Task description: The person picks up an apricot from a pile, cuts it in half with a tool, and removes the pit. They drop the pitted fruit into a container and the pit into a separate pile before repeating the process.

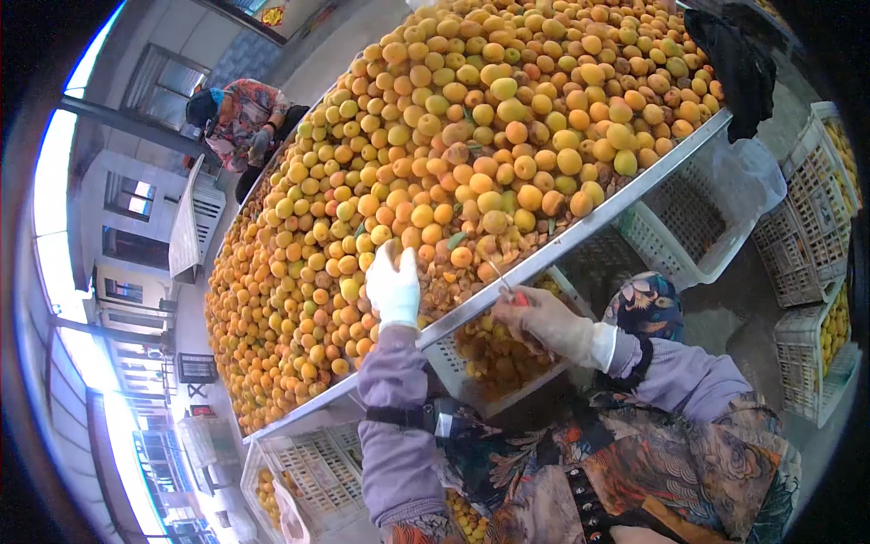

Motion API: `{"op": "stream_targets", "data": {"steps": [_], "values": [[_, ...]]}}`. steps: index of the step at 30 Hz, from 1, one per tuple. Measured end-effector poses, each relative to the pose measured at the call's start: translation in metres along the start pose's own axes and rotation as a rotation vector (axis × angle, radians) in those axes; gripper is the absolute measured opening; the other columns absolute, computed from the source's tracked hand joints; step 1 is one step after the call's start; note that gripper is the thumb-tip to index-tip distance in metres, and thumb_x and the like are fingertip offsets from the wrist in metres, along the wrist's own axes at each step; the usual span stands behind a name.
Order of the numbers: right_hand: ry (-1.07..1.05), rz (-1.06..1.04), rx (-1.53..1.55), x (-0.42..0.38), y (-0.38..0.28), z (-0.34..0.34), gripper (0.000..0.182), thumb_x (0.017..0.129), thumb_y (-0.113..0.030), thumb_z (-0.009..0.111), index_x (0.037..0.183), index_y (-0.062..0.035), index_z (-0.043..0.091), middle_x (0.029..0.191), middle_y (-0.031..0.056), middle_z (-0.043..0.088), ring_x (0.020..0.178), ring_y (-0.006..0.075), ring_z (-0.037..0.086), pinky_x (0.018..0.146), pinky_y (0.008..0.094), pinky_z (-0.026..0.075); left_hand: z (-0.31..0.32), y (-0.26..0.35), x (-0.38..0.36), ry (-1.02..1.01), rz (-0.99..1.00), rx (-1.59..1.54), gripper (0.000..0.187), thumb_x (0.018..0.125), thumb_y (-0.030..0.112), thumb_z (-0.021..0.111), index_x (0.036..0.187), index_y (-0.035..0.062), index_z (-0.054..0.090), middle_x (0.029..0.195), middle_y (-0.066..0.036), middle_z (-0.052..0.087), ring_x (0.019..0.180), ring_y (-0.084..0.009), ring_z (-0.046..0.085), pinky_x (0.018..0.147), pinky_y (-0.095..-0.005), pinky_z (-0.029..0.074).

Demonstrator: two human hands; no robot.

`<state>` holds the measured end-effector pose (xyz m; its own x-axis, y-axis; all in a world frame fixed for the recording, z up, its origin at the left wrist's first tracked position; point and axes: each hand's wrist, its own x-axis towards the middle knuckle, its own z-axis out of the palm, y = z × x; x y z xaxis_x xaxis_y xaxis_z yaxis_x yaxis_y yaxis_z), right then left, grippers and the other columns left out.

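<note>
My left hand (394, 288), in a white glove, reaches over the metal edge into a heap of apricots (381, 163). Its fingers are closed around what looks like an apricot, mostly hidden by the glove. A gloved right hand, my right hand (551, 325), grips a small knife (520, 297) with a red handle near the table's rim. The thin blade points up and left toward the fruit. Between my hands lie split apricot pieces (446, 288) on the table. Below the rim, a crate (494, 399) holds more orange-brown pieces.
The sloping table's metal rim (625, 189) runs across in front of me. Plastic crates stand right (802, 227) and lower left (313, 471), some with fruit. A lined crate (666, 240) sits under the rim beside a black bag (739, 72). Another person (245, 118) bends at the far side.
</note>
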<state>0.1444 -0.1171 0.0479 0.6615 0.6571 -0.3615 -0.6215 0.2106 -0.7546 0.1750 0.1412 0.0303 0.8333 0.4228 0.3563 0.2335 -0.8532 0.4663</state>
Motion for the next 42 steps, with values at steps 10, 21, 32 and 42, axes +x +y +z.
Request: {"op": "stream_targets", "data": {"steps": [10, 21, 32, 42], "values": [[-0.053, 0.033, -0.015, 0.010, 0.005, -0.009, 0.021, 0.088, -0.027, 0.060, 0.088, -0.0066, 0.057, 0.063, -0.0041, 0.051, 0.049, 0.0037, 0.045, 0.043, 0.0193, 0.034, 0.039, -0.023, 0.039, -0.156, -0.109, 0.193, 0.053, 0.076, 0.039, 0.062, 0.118, 0.0071, 0.056, 0.109, -0.019, 0.061, 0.100, -0.0368, 0.057, 0.089, -0.0407, 0.044], [-0.159, 0.034, -0.198, 0.003, 0.014, -0.009, 0.031, 0.089, -0.032, 0.057, 0.108, -0.0077, 0.052, 0.068, -0.0031, 0.053, 0.053, 0.0061, 0.048, 0.046, 0.0197, 0.037, -0.055, 0.038, -0.074, -0.281, -0.408, -1.589, 0.041, 0.091, 0.012, 0.049, 0.129, 0.0001, 0.039, 0.118, -0.017, 0.051, 0.106, -0.0287, 0.055, 0.096, -0.0423, 0.045], [-0.441, 0.083, -0.495, -0.023, 0.043, -0.007, 0.032, 0.089, -0.039, 0.056, 0.087, -0.0068, 0.054, 0.066, -0.0025, 0.049, 0.060, 0.0076, 0.043, 0.053, 0.0238, 0.036, -0.051, 0.055, -0.180, -0.392, -0.433, -1.459, 0.051, 0.089, 0.018, 0.056, 0.132, -0.0029, 0.038, 0.117, -0.012, 0.053, 0.105, -0.0199, 0.054, 0.092, -0.0286, 0.042], [-0.427, 0.153, -0.573, -0.041, 0.035, -0.005, 0.034, 0.089, -0.041, 0.055, 0.078, -0.0093, 0.051, 0.063, -0.0037, 0.045, 0.059, 0.0079, 0.041, 0.051, 0.0251, 0.034, -0.058, 0.051, -0.185, -0.466, -0.396, -1.517, 0.060, 0.085, 0.024, 0.064, 0.130, -0.0060, 0.039, 0.115, -0.012, 0.053, 0.105, -0.0199, 0.053, 0.094, -0.0358, 0.044]]}}
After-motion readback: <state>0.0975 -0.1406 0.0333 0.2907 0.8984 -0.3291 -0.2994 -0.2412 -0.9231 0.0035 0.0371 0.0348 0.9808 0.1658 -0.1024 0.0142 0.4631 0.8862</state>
